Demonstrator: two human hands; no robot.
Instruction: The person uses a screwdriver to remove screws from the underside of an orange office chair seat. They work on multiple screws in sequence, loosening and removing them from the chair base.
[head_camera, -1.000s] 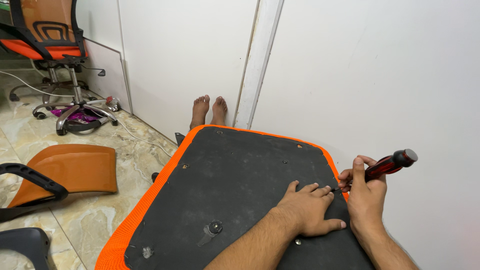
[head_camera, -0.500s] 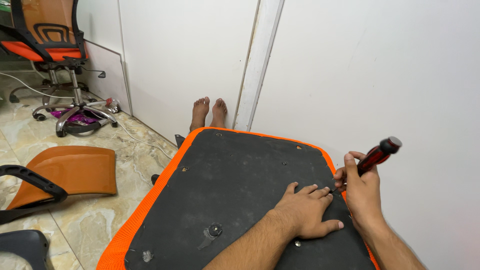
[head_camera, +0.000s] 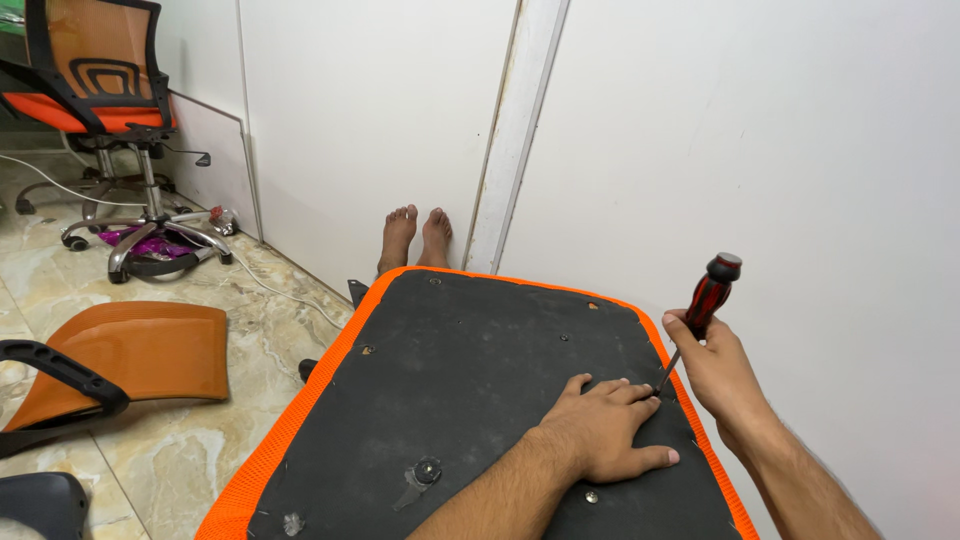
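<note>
Red-black screwdriver (head_camera: 703, 309) gripped in right hand (head_camera: 722, 375), fist closed, handle up, tip down by left fingertips. Left hand (head_camera: 603, 427) flat, fingers spread, pressing black seat bottom (head_camera: 470, 390). Orange mesh edge (head_camera: 300, 415) around seat.

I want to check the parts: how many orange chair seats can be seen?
2. One seat pad lies upside down under the left hand; another orange seat panel lies on the floor at left. The assembled chair may hide a third.
</note>
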